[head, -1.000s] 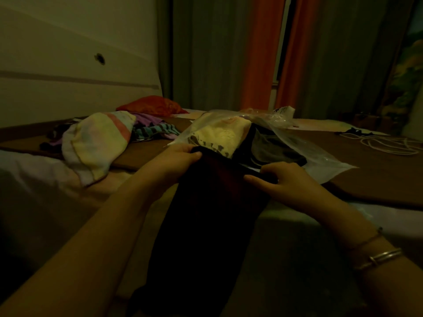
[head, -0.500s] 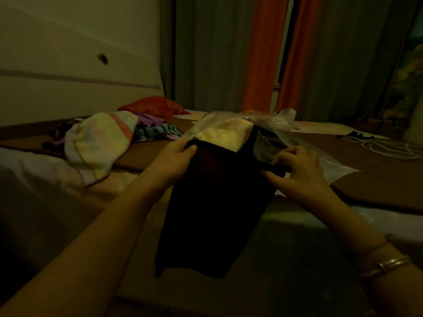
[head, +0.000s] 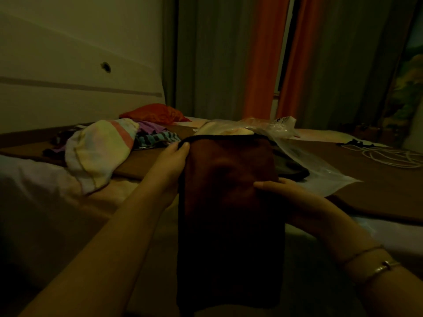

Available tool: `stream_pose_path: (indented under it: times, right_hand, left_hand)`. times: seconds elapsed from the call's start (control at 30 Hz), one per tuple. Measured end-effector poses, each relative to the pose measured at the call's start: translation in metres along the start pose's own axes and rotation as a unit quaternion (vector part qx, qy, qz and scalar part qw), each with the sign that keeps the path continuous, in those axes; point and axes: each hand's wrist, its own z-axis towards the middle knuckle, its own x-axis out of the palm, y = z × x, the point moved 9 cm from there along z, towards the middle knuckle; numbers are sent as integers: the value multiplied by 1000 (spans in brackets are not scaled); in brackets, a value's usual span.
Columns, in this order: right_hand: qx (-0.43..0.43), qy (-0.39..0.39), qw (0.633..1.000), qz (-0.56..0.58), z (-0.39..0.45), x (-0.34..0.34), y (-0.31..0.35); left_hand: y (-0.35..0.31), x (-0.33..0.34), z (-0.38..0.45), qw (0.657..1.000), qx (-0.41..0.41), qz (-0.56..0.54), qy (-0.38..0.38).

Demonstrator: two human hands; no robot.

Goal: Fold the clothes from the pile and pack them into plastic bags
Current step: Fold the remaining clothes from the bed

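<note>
Two hands held up one dark cloth (head: 229,213).
Left hand (head: 170,165) pinched its top corner; right hand (head: 283,195) gripped its right edge before the plastic bag (head: 320,177).

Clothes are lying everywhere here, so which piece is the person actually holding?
The dark maroon cloth, hanging between the left hand and right hand. The striped pastel garment and the red one lie untouched on the bed.

My room is very dim and yellow-tinted; everything looks soft, grainy, and the wall (head: 68,53) lines bow.
</note>
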Motion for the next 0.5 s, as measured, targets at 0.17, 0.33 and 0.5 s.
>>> stream_pose_path:
  times: [0.17,0.33,0.5]
  right_hand:
    - [-58,-96,992,55,-12,-22,22]
    - [-123,-100,973,166,-22,-33,33]
    - [-114,-72,969,207,-21,-31,28]
  left_hand:
    - [30,17,-17,983,-156,1,92]
    - [29,32,-29,977,-121,90,153]
    - [23,36,-35,983,-57,109,138]
